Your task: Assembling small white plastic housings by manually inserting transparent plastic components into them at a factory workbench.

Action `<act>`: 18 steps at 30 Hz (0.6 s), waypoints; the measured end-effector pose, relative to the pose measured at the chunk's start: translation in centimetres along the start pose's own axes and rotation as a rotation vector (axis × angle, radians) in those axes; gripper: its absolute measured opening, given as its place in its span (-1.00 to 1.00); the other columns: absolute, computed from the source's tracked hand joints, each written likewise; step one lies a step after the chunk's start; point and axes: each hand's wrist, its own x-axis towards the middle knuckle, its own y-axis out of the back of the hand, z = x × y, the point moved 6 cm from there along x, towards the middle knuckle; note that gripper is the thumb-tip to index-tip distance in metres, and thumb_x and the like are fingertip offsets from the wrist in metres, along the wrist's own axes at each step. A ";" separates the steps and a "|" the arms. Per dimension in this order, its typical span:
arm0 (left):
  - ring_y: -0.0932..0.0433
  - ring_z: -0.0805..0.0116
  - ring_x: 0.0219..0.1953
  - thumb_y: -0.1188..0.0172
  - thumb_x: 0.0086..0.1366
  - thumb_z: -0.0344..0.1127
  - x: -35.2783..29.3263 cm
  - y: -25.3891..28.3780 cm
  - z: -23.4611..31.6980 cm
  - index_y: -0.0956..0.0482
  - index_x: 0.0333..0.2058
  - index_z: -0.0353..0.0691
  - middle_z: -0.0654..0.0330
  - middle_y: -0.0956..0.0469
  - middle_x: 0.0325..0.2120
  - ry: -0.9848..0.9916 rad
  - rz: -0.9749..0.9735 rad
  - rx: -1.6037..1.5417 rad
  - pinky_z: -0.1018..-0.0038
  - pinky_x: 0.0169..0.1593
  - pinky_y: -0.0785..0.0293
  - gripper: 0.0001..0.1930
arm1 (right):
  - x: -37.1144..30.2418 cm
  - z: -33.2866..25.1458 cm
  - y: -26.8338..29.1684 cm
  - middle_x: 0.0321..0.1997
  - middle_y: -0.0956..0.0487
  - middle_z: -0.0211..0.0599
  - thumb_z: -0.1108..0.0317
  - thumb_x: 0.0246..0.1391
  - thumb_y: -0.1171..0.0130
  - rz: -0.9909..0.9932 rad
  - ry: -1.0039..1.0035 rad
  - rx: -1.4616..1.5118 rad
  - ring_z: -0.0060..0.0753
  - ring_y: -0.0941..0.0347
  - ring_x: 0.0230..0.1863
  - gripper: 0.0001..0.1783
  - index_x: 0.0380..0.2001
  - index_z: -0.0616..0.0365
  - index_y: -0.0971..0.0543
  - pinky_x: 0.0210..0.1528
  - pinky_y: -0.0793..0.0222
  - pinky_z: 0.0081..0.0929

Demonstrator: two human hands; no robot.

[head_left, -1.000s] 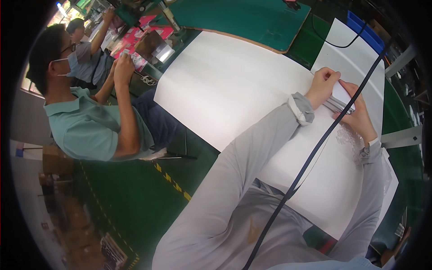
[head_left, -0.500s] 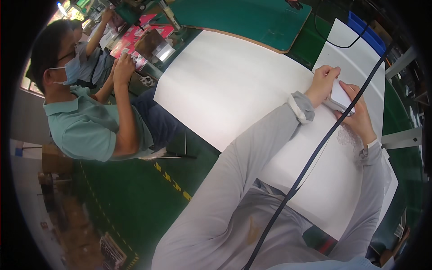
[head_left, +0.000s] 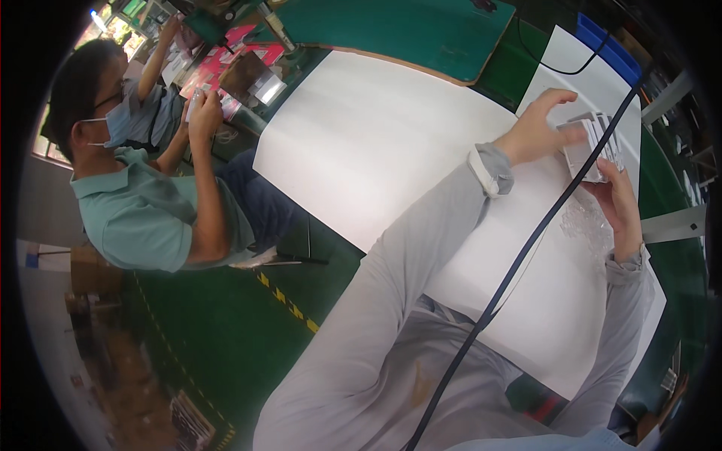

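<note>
My right hand (head_left: 621,201) grips the lower end of a small stack of thin white and grey flat pieces (head_left: 583,154), thumb along its near edge. The pieces stand slightly fanned at their right side; their exact kind cannot be made out. To the left of the stack is my left hand (head_left: 535,131), its fingers apart and one slightly blurred fingertip at the stack's left edge. Under both hands lies a large white sheet (head_left: 391,143) covering the table. Near my right wrist, a patch of small clear bits (head_left: 585,219) lies on the sheet.
A dark cable (head_left: 481,327) crosses the view diagonally, before my right hand. Behind the sheet is a green mat (head_left: 391,30); a blue bin (head_left: 608,46) stands at the far right. A masked co-worker (head_left: 143,203) sits at left, handling a small item near a bench machine (head_left: 203,26).
My left hand has opened and drawn away from the pieces. The stack, earlier mostly hidden between both hands, now shows its fanned edges in my right hand, slightly further right.
</note>
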 end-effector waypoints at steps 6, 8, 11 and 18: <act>-0.26 -0.11 0.36 -0.65 -0.19 0.07 -2.0 -3.3 3.0 -0.12 0.43 -0.31 -0.14 -0.30 0.33 -0.253 -0.422 0.435 0.12 0.38 -0.21 0.27 | -0.5 0.9 2.4 0.12 -0.58 -0.24 0.20 0.17 -0.33 -0.159 -0.100 0.019 -0.32 -0.56 0.10 -0.32 0.29 0.25 -0.39 0.14 -0.52 -0.22; -0.33 -0.15 0.33 -0.67 -0.20 -0.02 -2.2 -3.0 3.2 -0.14 0.41 -0.27 -0.17 -0.36 0.25 -0.309 -0.339 0.437 0.06 0.36 -0.26 0.24 | -0.4 1.0 2.8 0.20 -0.53 -0.25 0.19 0.08 -0.39 -0.229 -0.108 -0.069 -0.34 -0.51 0.17 -0.18 0.34 0.27 -0.32 0.20 -0.46 -0.30; -0.33 -0.18 0.32 -0.68 -0.21 -0.08 -2.9 -4.6 3.3 -0.15 0.40 -0.27 -0.18 -0.35 0.25 -0.128 -0.394 0.322 0.09 0.38 -0.26 0.22 | -1.1 1.7 4.1 0.28 -0.48 -0.26 0.19 -0.02 -0.47 -0.294 -0.142 -0.164 -0.38 -0.45 0.25 -0.03 0.38 0.30 -0.25 0.29 -0.37 -0.42; -0.36 -0.12 0.30 -0.63 -0.07 -0.20 -3.5 -4.8 2.7 -0.20 0.36 -0.24 -0.18 -0.37 0.19 -0.082 -0.455 0.250 0.19 0.32 -0.37 0.05 | -1.0 1.9 2.8 0.29 -0.47 -0.24 0.16 0.03 -0.45 -0.322 -0.109 -0.129 -0.42 -0.40 0.29 -0.04 0.42 0.23 -0.23 0.29 -0.34 -0.50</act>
